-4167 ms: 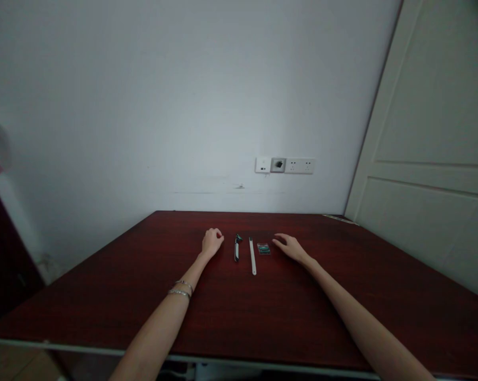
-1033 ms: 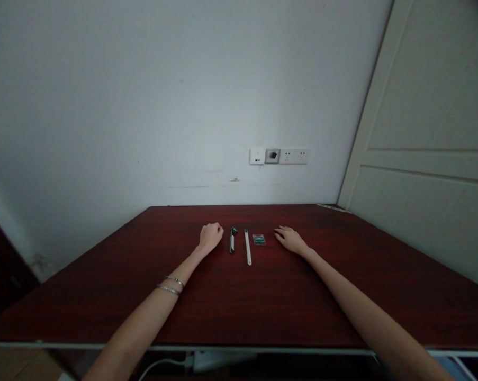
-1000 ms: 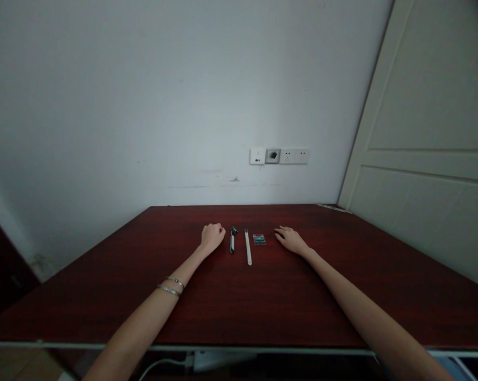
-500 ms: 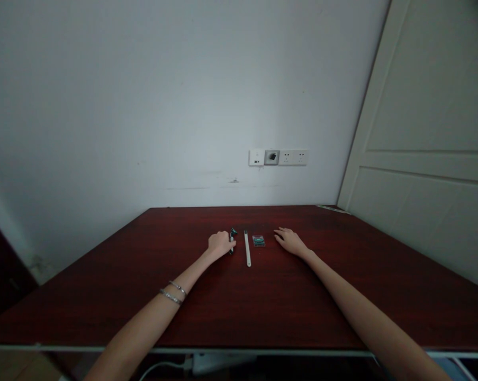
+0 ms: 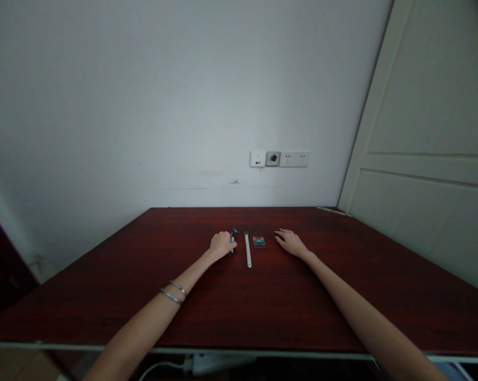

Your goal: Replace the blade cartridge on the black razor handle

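My left hand (image 5: pixel 220 244) is closed around the handle of a razor (image 5: pixel 234 233), whose dark head points away from me. Right of it on the table lies a long, thin white stick with a dark tip (image 5: pixel 248 251), perhaps a brush; its exact kind is too small to tell. Beside that is a small clear case (image 5: pixel 259 242) with something teal inside. My right hand (image 5: pixel 290 242) rests palm down to the right of the case, fingers apart and holding nothing.
The dark red wooden table (image 5: pixel 302 307) reaches back to a white wall with sockets (image 5: pixel 294 159). A pale panelled door (image 5: pixel 421 132) stands on the right. A thin strip (image 5: pixel 334 211) lies at the far right corner. Under the front edge is a white cable (image 5: pixel 163 364).
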Demonstrator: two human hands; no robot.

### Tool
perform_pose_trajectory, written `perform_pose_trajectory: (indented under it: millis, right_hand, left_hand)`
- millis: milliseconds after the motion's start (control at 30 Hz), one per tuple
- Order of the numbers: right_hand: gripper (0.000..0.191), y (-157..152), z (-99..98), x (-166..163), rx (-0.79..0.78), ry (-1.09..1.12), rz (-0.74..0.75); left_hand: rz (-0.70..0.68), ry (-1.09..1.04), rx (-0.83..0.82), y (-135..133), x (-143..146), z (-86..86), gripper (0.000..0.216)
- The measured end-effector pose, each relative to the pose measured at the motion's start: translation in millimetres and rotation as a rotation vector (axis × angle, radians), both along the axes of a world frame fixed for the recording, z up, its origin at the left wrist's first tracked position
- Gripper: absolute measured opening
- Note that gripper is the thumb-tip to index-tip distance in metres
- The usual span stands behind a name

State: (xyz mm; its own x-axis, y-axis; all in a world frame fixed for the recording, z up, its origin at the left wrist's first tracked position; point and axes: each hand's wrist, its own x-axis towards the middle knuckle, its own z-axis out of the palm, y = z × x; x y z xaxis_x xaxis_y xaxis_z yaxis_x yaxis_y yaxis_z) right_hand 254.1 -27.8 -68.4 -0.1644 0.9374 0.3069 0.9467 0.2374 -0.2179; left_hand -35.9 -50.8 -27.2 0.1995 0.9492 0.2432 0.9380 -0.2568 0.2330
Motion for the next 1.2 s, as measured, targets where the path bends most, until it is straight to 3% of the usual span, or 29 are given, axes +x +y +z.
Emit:
perform_pose_trajectory:
  millis: [133, 300, 467, 633, 733, 933, 1200]
  right_hand:
    - [0.039, -2.3, 9.1, -3.1, 0.030, 0.124, 0.031]
    - [0.027, -16.5, 36.0, -42.9, 0.173, 0.458, 0.240]
    - [0.024, -31.2, 45.2, -96.2, -0.129, 0.987, 0.327]
    - [0.023, -42.5, 45.3, -109.2, -0.246, 1.398, 0.243]
    - [0.023, -47.6, 46.7, -107.4, -0.330, 1.467, 0.269]
    - [0.026, -54.2, 47.7, -108.2, -0.444, 1.403, 0.409]
    - [0.029, -54.1, 53.5, -109.3, -0.413, 1.481, 0.355]
  left_hand:
    - [-0.035, -0.099, 0.059, 0.2, -2.1, 7.8, 0.025]
    - [-0.151, -0.276, 0.145, -3.3, 1.6, 15.1, 0.028]
    - [-0.356, -0.482, 0.192, -13.3, 14.2, 14.6, 0.028]
    - [-0.417, -0.535, 0.198, -23.1, 25.1, 15.7, 0.029]
    - [-0.436, -0.549, 0.200, -25.1, 27.0, 15.8, 0.029]
    - [-0.442, -0.572, 0.183, -24.7, 27.3, 14.1, 0.030]
    - [-0.456, -0.579, 0.065, -23.4, 26.0, 19.0, 0.037]
